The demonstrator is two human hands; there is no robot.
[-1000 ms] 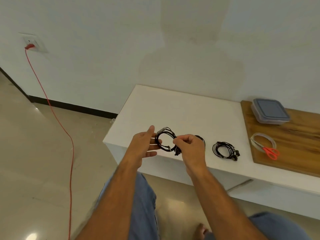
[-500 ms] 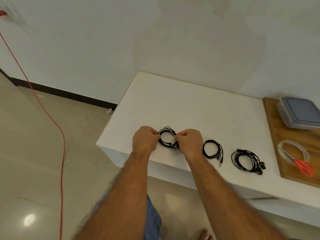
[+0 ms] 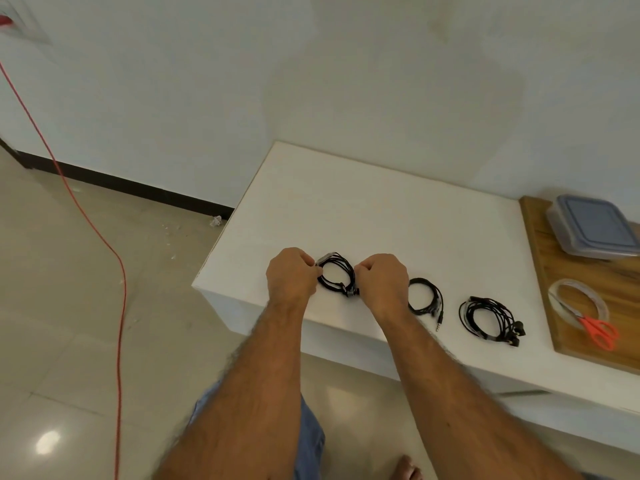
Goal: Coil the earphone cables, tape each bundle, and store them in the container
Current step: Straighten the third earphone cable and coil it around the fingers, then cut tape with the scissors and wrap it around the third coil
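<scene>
A black coiled earphone cable (image 3: 337, 277) rests on the white table (image 3: 381, 216) near its front left. My left hand (image 3: 291, 277) pinches the coil's left side, where a grey strip of tape shows at the top. My right hand (image 3: 381, 282) grips the coil's right side, by the earbuds. A second black coil (image 3: 426, 297) lies just right of my right hand, its plug pointing to the front edge. A third, thicker coil (image 3: 488, 317) lies further right. The closed clear container (image 3: 592, 226) with a grey-blue lid stands at the back right.
A wooden board (image 3: 595, 289) on the right carries the container, a clear tape roll (image 3: 578, 303) and orange-handled scissors (image 3: 597, 329). A red cord (image 3: 104, 237) hangs from a wall socket and runs across the tiled floor on the left. My knees sit below the table edge.
Both hands lowered the coil from the air onto the table and closed into fists on its two sides. The camera swung left, shifting the board and container toward the right edge.
</scene>
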